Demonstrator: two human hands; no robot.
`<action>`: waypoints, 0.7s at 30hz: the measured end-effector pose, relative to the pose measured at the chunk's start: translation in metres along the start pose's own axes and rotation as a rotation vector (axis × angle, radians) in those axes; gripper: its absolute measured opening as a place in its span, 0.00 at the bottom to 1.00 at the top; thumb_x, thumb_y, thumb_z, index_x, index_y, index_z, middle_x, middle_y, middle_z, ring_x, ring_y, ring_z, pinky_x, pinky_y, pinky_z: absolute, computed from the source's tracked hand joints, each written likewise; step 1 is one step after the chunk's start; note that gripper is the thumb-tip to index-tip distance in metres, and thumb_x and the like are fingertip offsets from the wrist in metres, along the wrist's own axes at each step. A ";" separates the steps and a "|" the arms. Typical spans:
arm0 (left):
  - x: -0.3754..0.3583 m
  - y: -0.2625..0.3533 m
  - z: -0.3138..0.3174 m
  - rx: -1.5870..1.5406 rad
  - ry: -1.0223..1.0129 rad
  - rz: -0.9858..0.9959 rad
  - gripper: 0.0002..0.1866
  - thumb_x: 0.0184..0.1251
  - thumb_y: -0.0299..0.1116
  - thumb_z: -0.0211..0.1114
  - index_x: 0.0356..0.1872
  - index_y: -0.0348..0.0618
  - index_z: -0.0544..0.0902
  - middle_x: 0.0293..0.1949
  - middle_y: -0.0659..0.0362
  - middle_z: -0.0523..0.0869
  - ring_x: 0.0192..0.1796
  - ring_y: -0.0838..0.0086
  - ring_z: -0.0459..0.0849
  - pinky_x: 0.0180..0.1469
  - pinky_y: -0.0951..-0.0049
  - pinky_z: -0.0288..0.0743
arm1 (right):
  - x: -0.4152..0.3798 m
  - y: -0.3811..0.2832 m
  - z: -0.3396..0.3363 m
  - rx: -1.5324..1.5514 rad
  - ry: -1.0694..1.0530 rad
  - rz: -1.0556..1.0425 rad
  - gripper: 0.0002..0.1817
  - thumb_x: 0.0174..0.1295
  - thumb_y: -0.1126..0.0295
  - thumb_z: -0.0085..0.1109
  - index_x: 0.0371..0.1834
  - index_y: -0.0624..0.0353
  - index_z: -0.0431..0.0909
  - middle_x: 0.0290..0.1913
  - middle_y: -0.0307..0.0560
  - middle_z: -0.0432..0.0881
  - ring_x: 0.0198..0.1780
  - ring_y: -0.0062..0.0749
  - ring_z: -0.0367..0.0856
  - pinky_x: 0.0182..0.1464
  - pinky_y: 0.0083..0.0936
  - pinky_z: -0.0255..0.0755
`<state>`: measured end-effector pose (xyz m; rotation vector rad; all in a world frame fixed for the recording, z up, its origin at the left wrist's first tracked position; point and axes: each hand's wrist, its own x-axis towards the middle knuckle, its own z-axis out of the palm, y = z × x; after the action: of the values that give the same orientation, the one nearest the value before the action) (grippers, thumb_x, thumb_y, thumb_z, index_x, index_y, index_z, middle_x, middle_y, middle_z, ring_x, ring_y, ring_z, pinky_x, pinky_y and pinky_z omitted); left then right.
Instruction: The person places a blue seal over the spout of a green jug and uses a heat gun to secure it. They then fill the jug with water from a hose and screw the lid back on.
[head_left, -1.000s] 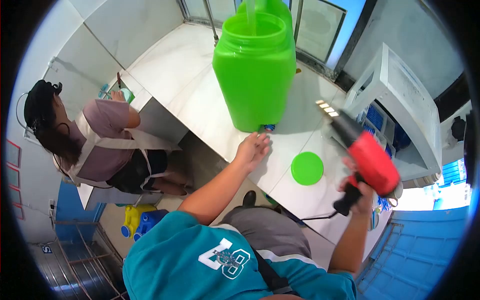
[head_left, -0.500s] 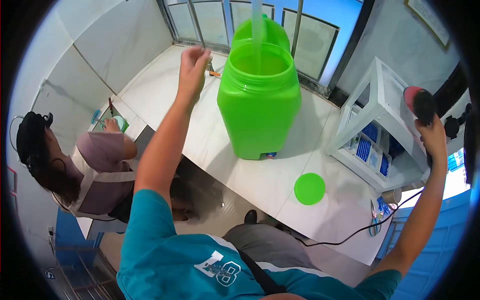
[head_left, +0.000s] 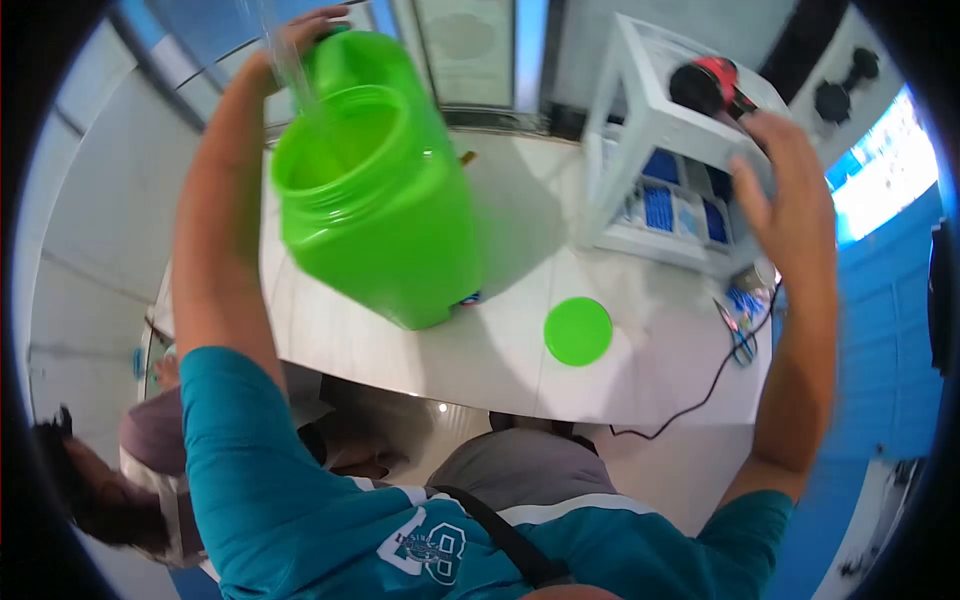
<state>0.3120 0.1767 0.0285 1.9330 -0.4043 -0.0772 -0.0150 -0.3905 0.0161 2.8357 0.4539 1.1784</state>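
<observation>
Standing at the far left is another person (head_left: 150, 450). The left hand (head_left: 300, 35) is at the handle end of the green jug (head_left: 390, 240), fingers slightly bent; whether they grip it I cannot tell. A clear stream (head_left: 285, 65) runs into the jug's open mouth. Right of the jug, a round green lid (head_left: 578, 331) lies flat on the desk (head_left: 480, 370). Farther right, the right hand (head_left: 765, 165), thumb spread, is at the red-and-black heat gun (head_left: 712, 88) atop the white rack (head_left: 665, 115).
</observation>
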 end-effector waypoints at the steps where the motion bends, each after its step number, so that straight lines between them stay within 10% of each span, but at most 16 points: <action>1: -0.013 0.010 0.012 -0.044 -0.030 -0.038 0.24 0.87 0.38 0.58 0.75 0.38 0.77 0.69 0.53 0.86 0.68 0.66 0.87 0.70 0.70 0.81 | -0.022 -0.014 -0.007 0.078 -0.047 0.000 0.23 0.65 0.65 0.75 0.63 0.57 0.84 0.65 0.57 0.85 0.64 0.55 0.84 0.68 0.46 0.76; 7: -0.005 0.031 0.002 0.340 -0.086 -0.083 0.34 0.85 0.55 0.61 0.75 0.34 0.76 0.59 0.53 0.88 0.58 0.71 0.89 0.63 0.71 0.84 | -0.128 -0.044 -0.004 0.459 -0.522 0.161 0.20 0.64 0.65 0.75 0.58 0.59 0.87 0.56 0.56 0.89 0.62 0.53 0.85 0.66 0.43 0.77; 9: -0.010 0.068 0.014 0.662 -0.165 -0.403 0.39 0.82 0.68 0.59 0.67 0.37 0.82 0.48 0.56 0.88 0.49 0.76 0.87 0.52 0.77 0.82 | -0.152 -0.041 0.013 0.567 -0.655 0.265 0.20 0.65 0.64 0.74 0.57 0.60 0.87 0.55 0.56 0.89 0.62 0.54 0.85 0.65 0.43 0.78; 13: -0.004 0.027 0.039 0.087 0.237 -0.109 0.38 0.76 0.76 0.56 0.51 0.48 0.88 0.36 0.63 0.86 0.35 0.80 0.79 0.39 0.77 0.71 | -0.170 -0.025 0.049 0.654 -0.743 0.461 0.20 0.69 0.63 0.70 0.60 0.60 0.86 0.57 0.58 0.88 0.57 0.56 0.86 0.62 0.45 0.80; 16: 0.010 0.047 0.005 0.566 0.122 -0.487 0.40 0.75 0.74 0.59 0.64 0.46 0.84 0.48 0.58 0.89 0.46 0.74 0.86 0.48 0.74 0.77 | -0.169 -0.009 0.089 0.329 -0.498 0.532 0.17 0.72 0.66 0.62 0.61 0.59 0.85 0.57 0.59 0.87 0.56 0.58 0.88 0.61 0.49 0.81; 21: 0.010 0.021 0.001 0.319 0.064 -0.335 0.44 0.76 0.68 0.62 0.78 0.42 0.75 0.60 0.54 0.88 0.56 0.69 0.86 0.58 0.82 0.76 | -0.137 0.065 0.170 -0.105 -0.444 0.713 0.13 0.75 0.71 0.51 0.53 0.60 0.85 0.55 0.58 0.89 0.55 0.59 0.90 0.58 0.53 0.84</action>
<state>0.3164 0.1659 0.0489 2.2975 -0.0461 -0.1767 0.0284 -0.4781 -0.1892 3.1007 -0.6630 0.5245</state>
